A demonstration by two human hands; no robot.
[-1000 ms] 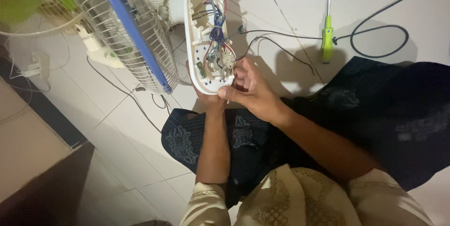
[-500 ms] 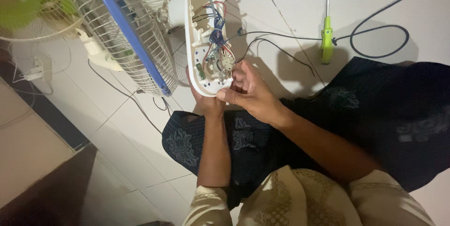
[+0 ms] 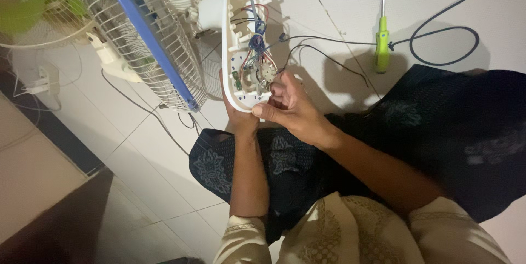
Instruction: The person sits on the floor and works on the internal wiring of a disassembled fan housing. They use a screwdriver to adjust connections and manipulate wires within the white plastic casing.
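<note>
Left hand [image 3: 239,115] grips the open fan base [image 3: 241,50] from below near the grille [image 3: 142,45], right hand [image 3: 290,108] pinches at the switch [image 3: 267,72] among loose wires [image 3: 255,42]; a tug could snap a thin lead.

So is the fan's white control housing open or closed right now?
Open. The white control housing shows its inside: coloured wires and a switch part lie bare, with the left hand under it and the right hand at the wiring.
</note>
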